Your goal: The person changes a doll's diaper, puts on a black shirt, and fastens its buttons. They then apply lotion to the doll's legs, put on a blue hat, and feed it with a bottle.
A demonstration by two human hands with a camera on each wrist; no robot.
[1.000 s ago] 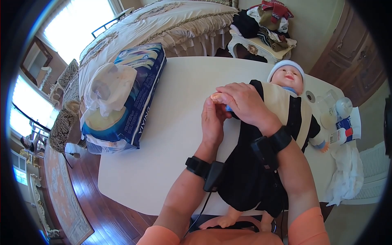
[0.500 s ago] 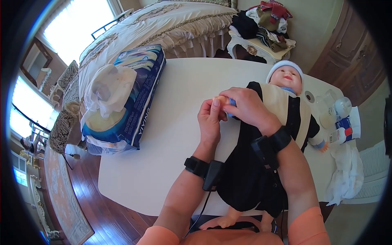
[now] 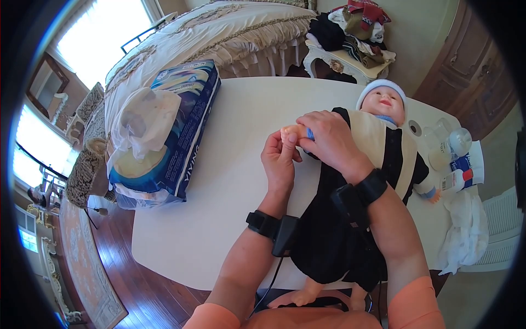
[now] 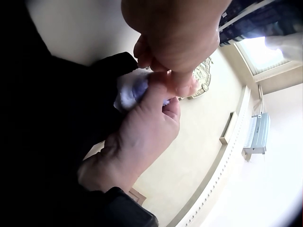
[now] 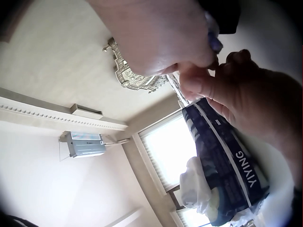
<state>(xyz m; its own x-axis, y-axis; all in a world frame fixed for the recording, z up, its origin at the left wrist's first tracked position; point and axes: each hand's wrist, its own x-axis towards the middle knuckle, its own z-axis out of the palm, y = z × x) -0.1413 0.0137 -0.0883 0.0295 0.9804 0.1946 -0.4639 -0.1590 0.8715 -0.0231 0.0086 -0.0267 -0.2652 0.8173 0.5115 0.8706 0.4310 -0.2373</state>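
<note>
One white table (image 3: 235,126) stood in a bedroom, one bed (image 3: 219,33) and one clothes-piled stand (image 3: 372,68) beyond it; on the table's left lay one blue pack (image 3: 200,118), on its right one doll (image 3: 364,134), face up, and here two hands met: the left hand (image 3: 280,164) pinched its small fingers (image 3: 289,131), the right hand (image 3: 334,141) gripped its blue-cuffed wrist (image 3: 310,134)

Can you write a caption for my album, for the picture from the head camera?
Two hands hold a baby doll's little hand on a white table.
</note>
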